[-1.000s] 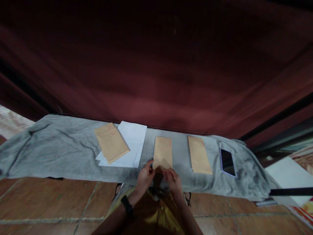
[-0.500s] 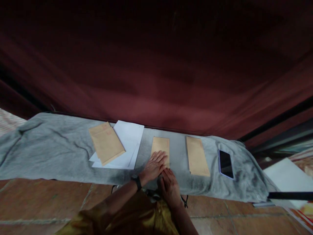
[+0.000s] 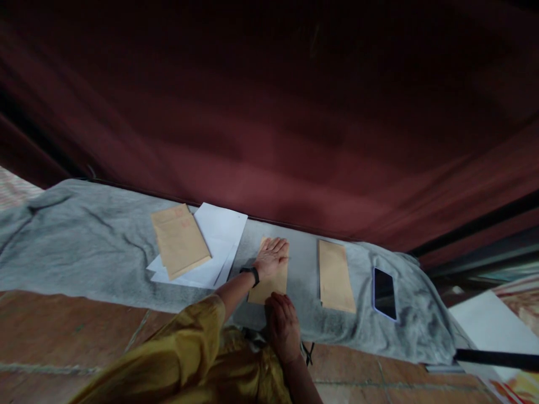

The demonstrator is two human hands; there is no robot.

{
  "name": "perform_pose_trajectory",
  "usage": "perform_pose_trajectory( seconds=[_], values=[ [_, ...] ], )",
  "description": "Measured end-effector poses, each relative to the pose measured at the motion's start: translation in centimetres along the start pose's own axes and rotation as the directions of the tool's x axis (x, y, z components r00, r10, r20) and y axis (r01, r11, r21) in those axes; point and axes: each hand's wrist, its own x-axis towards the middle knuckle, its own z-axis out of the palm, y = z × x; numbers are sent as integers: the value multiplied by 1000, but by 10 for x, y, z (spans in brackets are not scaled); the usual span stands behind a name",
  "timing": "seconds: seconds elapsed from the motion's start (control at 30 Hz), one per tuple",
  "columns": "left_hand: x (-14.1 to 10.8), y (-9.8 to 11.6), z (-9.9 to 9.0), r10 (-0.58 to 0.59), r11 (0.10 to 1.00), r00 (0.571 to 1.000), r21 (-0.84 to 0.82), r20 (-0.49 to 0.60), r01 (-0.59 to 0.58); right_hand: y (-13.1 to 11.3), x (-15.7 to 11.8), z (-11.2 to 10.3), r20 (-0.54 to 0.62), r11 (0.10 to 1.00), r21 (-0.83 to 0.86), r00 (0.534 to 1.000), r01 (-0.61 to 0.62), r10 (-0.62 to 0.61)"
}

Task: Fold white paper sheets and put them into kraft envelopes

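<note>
We've got the brown envelope (image 3: 272, 287) flat on grey cloth (image 3: 304, 275), our left hand (image 3: 272, 259) stretched palm-down across it, our right hand (image 3: 284, 325) curled at its near edge, grip we can't tell; white sheets (image 3: 219, 235) lie leftward.

Left hand (image 3: 273, 257) goes from the near left edge of the middle envelope (image 3: 269, 289) (1.0 s ago), to flat on its near half (0.5 s ago), now flat on its far half. Right hand (image 3: 283, 325) now apart from left, no longer against it. More left sleeve (image 3: 181, 342) showing.
</note>
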Motion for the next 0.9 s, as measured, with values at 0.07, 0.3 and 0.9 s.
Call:
perform_pose_trajectory(
  seconds=[0.07,0.3,0.9],
  values=[
    [3,-1,3,-15,1000,1000,2,-2,15,-1,0,0,4,1000,4,1000,-8,8],
    [-23,8,5,76,996,997,54,-26,-75,-5,3,-2,-1,999,34,999,-42,42],
    [-103,33,-13,186,982,982,-5,39,-186,-10,2,-1,-67,990,69,990,-120,124]
  ],
)
